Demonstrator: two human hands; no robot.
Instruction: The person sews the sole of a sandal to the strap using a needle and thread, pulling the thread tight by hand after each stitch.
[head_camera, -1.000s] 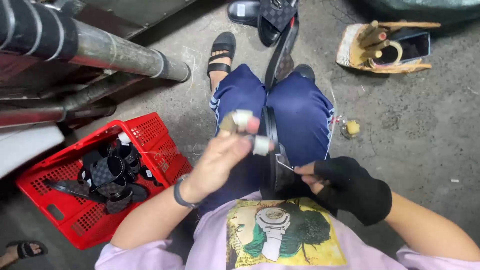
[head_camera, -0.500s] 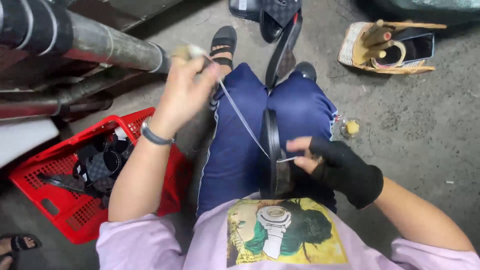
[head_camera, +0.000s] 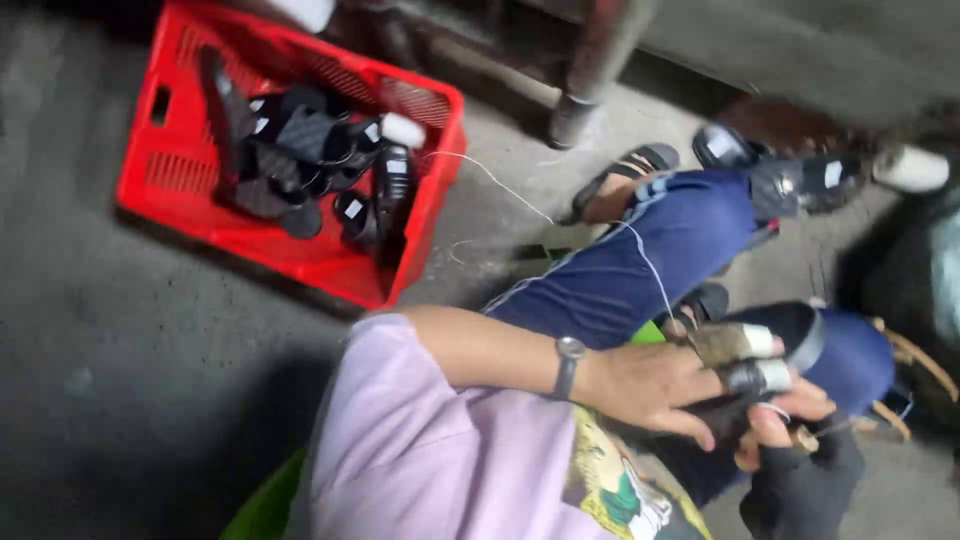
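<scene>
Head view, the only one supplied, looks down at a seated person in blue trousers and a lilac shirt. Left hand (head_camera: 650, 385), a watch at the wrist and tape wrapped round two fingers (head_camera: 755, 358), lies curled over a black sandal (head_camera: 795, 335) held on the lap; fingertips press on its dark upper. Right hand (head_camera: 790, 440), in a black fingerless glove, sits just beneath and closes on the same sandal from below; what its fingertips pinch, possibly a needle, is too blurred to tell. A white thread (head_camera: 640, 250) runs from the hands across the thigh toward the red crate (head_camera: 290, 250), which stands well apart on the concrete floor.

Judged step: hand-stitching the sandal, thread drawn through and both hands brought together at the seam. The next stitch would call for a steady hold on the sole and the thread kept free of the knee.

Count: one crate; black sandal pieces (head_camera: 300, 170) heaped inside, overlapping, number not determinable; one sandal in hand; one thread; one worn sandal on the person's foot (head_camera: 625, 170); one more dark shoe (head_camera: 790, 175) beyond the knee.
</scene>
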